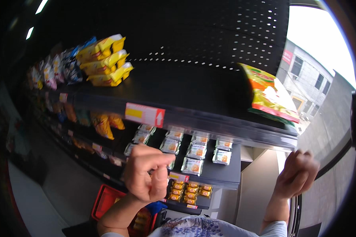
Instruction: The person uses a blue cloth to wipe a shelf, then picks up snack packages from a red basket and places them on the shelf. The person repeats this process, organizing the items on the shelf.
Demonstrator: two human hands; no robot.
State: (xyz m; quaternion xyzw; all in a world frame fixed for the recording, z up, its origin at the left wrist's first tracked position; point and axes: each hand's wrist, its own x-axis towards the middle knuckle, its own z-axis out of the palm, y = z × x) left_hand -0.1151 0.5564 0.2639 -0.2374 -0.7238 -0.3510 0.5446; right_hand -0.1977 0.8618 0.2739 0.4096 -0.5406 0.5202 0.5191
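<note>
My left hand is raised in front of the shelf unit, its fingers curled in and nothing visible in them. Behind it, white-and-green packets stand in rows on the second shelf, partly covered by the hand. Farther right, my right hand is curled into a loose fist, slightly blurred, just beyond the right end of the top shelf. Above that hand, a glossy yellow-and-red snack bag leans at the shelf's right end. To the left rises a stack of three yellow packages.
A price tag sits on the top shelf's front edge. Other snack bags line its left end. Orange-yellow packets fill rows on a lower shelf. On the floor, a red basket holds items. A window lies at right.
</note>
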